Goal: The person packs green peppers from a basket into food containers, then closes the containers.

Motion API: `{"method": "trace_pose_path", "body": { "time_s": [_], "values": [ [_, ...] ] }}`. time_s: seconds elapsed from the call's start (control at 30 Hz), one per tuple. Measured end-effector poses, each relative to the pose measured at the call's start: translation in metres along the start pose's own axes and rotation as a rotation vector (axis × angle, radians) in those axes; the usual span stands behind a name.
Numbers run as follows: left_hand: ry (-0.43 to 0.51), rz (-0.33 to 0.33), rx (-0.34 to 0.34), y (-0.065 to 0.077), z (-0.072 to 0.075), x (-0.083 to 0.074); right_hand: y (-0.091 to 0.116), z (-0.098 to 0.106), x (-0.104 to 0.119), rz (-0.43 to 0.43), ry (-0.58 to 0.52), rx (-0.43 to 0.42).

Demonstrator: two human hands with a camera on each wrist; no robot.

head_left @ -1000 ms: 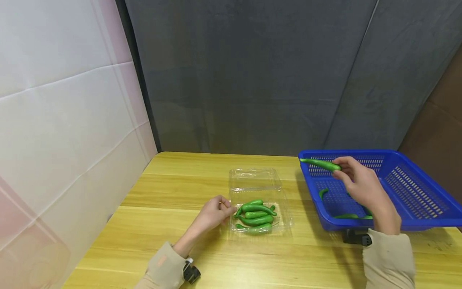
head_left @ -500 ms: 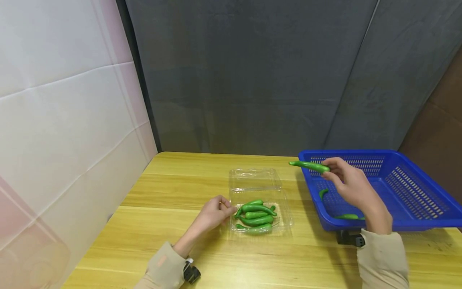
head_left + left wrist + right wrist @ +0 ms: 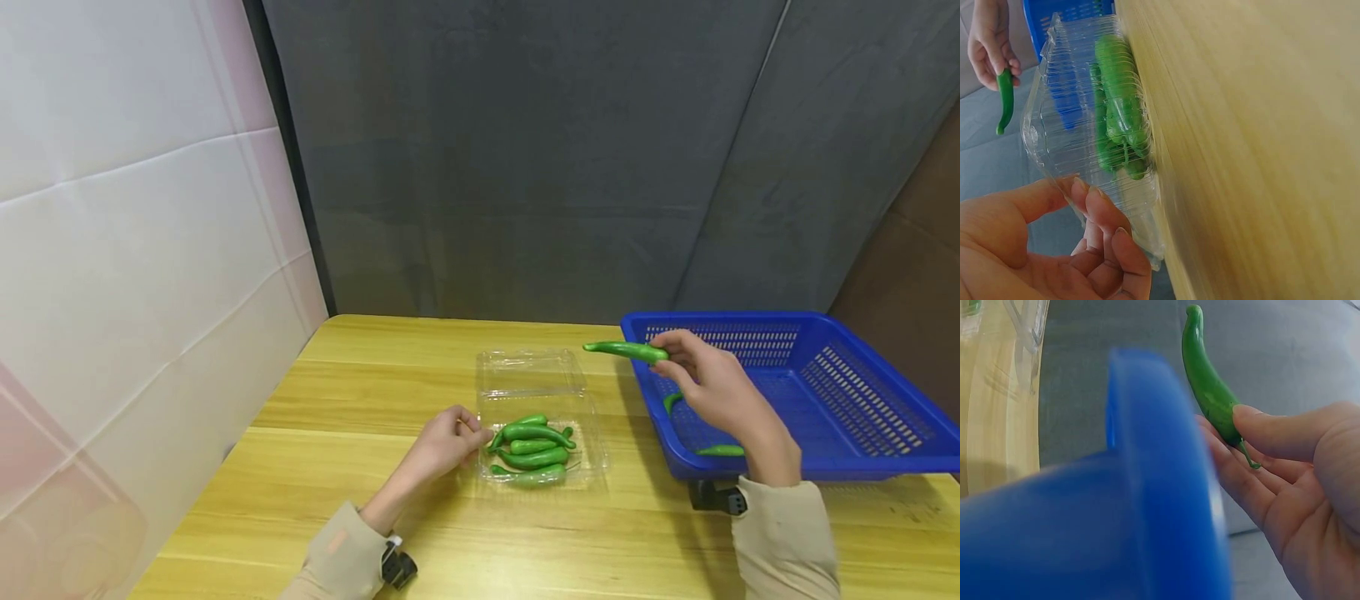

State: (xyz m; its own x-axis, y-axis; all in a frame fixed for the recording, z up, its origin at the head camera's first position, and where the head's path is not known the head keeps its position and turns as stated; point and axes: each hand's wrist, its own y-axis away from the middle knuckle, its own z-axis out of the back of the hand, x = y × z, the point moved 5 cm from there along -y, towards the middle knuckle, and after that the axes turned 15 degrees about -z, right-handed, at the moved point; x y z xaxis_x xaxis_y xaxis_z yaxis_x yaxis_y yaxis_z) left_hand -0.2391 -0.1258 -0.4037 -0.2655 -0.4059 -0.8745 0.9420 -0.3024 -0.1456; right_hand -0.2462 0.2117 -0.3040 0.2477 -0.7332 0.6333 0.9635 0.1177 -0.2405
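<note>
On the wooden table the blue basket stands at 3 o'clock from the clear box, whose lid lies open toward 12. The left hand, at the box's 9 o'clock, pinches its rim; the right hand, over the basket's 9 o'clock side, pinches a green pepper by its stem end, in the air at 2 o'clock from the box, while other peppers lie in box and basket
</note>
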Motion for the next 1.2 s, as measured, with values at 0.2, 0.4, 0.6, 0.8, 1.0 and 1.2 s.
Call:
{"method": "trace_pose_path", "body": {
  "time_s": [0.2,0.4,0.6,0.8,1.0,1.2],
  "values": [
    [-0.009,0.002,-0.003,0.0,0.0,0.0,-0.001,-0.006,0.006,0.031,-0.003,0.015],
    [-0.017,0.011,-0.009,0.0,0.0,-0.001,-0.002,-0.013,0.012,0.073,0.008,0.016],
    [-0.017,0.016,-0.012,0.0,0.0,-0.001,-0.002,-0.019,0.017,0.104,0.031,0.022],
    [-0.013,0.017,-0.014,0.0,0.0,-0.001,-0.002,-0.025,0.021,0.116,0.045,0.048],
    [-0.008,0.016,-0.012,0.0,0.0,-0.001,-0.003,-0.029,0.023,0.127,0.044,0.052],
    [-0.007,0.006,-0.005,0.0,0.0,-0.001,-0.003,-0.037,0.027,0.163,0.037,0.046]
  ]
}}
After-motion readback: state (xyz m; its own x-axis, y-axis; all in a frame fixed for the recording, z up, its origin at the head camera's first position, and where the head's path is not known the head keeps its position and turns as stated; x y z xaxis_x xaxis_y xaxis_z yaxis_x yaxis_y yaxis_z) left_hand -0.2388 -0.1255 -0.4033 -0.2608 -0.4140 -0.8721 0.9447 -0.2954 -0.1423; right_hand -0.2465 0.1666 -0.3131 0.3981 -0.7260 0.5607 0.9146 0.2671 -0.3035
